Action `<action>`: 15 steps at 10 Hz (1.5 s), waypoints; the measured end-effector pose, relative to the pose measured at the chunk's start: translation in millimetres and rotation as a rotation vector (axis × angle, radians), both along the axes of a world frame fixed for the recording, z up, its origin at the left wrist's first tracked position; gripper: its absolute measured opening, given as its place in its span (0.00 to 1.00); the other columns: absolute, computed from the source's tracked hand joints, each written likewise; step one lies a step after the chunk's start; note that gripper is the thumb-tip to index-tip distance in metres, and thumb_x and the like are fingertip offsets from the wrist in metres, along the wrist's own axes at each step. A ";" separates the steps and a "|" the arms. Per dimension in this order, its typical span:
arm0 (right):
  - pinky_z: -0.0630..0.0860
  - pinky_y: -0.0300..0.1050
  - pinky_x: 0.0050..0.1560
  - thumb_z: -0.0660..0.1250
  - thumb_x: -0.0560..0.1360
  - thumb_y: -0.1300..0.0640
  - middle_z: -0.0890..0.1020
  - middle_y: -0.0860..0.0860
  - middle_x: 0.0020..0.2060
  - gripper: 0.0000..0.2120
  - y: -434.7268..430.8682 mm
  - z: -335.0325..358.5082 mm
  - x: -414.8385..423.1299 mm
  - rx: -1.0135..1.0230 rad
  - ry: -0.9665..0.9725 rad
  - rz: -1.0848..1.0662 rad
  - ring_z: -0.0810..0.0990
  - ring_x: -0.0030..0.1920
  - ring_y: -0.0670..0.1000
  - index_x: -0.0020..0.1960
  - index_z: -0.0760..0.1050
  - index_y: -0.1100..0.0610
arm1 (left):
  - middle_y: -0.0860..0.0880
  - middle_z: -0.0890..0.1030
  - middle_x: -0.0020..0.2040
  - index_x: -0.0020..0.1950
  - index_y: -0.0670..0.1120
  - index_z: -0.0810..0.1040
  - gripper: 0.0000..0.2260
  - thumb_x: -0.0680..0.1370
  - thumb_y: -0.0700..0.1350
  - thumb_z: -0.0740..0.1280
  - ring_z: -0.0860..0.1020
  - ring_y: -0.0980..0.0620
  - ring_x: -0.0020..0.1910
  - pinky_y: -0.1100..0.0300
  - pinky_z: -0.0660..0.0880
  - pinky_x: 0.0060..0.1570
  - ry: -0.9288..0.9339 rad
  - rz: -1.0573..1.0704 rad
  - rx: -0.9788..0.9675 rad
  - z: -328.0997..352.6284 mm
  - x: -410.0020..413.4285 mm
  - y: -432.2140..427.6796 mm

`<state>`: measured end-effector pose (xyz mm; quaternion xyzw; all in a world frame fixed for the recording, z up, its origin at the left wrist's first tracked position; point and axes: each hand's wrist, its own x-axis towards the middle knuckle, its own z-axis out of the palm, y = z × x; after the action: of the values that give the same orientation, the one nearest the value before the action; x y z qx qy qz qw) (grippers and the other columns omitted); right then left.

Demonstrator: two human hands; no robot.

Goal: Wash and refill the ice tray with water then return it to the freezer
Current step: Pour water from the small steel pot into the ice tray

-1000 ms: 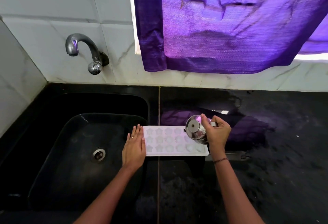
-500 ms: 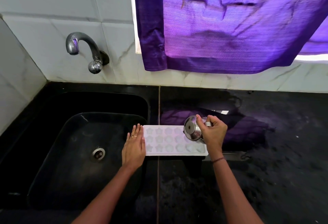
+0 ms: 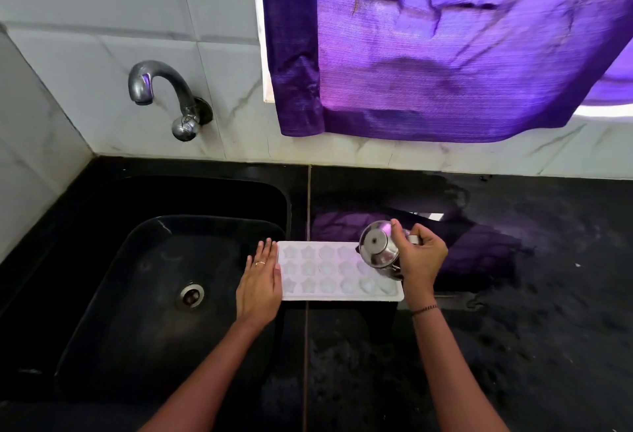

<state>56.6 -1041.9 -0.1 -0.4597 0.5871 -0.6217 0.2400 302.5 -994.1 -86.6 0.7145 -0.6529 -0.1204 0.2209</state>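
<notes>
A white ice tray (image 3: 322,272) with star and round moulds lies flat on the black counter, just right of the sink. My left hand (image 3: 260,282) rests flat against the tray's left end, fingers together, a ring on one finger. My right hand (image 3: 419,260) grips a small steel cup (image 3: 378,248) tipped on its side over the tray's right end, its round base facing me. The cup's mouth and any water stream are hidden behind the cup and hand.
A black sink (image 3: 164,294) with a metal drain (image 3: 190,295) fills the left. A steel tap (image 3: 164,96) juts from the white tiled wall. A purple curtain (image 3: 445,48) hangs above the black counter (image 3: 513,346), whose surface looks wet.
The tipped cup in my right hand has shifted slightly left and up over the tray's right end. My left hand and the tray have stayed put.
</notes>
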 end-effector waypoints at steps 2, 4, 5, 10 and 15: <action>0.60 0.41 0.29 0.74 0.69 0.62 0.61 0.45 0.21 0.26 -1.7 4.2 0.4 0.022 -0.136 -0.043 0.58 0.25 0.43 0.25 0.59 0.55 | 0.50 0.56 0.77 0.76 0.43 0.55 0.33 0.75 0.55 0.35 0.47 0.60 0.74 0.62 0.43 0.73 -0.001 0.003 0.002 0.6 -0.6 0.7; 0.60 0.33 0.26 0.74 0.70 0.63 0.61 0.47 0.22 0.25 0.1 9.7 9.1 -0.024 -0.111 -0.006 0.58 0.23 0.42 0.25 0.59 0.57 | 0.50 0.56 0.77 0.76 0.43 0.55 0.33 0.74 0.55 0.35 0.47 0.60 0.73 0.62 0.43 0.73 -0.003 0.003 0.004 1.0 -0.8 0.5; 0.59 0.33 0.27 0.74 0.70 0.63 0.61 0.45 0.21 0.26 0.0 11.0 13.5 -0.039 -0.077 0.020 0.58 0.23 0.42 0.25 0.58 0.55 | 0.50 0.56 0.77 0.76 0.43 0.55 0.33 0.74 0.54 0.35 0.47 0.60 0.73 0.62 0.43 0.73 -0.005 0.004 0.002 1.1 -1.0 0.6; 0.61 0.38 0.28 0.74 0.69 0.62 0.62 0.46 0.22 0.26 2.5 9.4 26.3 -0.073 0.154 0.102 0.60 0.26 0.45 0.26 0.58 0.50 | 0.50 0.56 0.77 0.76 0.43 0.55 0.32 0.76 0.54 0.36 0.47 0.60 0.73 0.62 0.43 0.73 -0.002 0.000 -0.002 -3.2 0.8 -0.5; 0.64 0.47 0.32 0.74 0.69 0.60 0.61 0.43 0.22 0.29 3.6 9.6 28.9 -0.125 0.325 0.121 0.60 0.26 0.49 0.28 0.55 0.45 | 0.49 0.56 0.77 0.76 0.43 0.55 0.32 0.75 0.55 0.35 0.47 0.59 0.74 0.62 0.43 0.73 0.003 -0.001 -0.005 -0.8 -0.5 1.0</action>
<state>85.5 -1038.3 9.5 -0.6025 0.5495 -0.5590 0.1501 302.0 -993.1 -87.4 0.7133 -0.6532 -0.1202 0.2236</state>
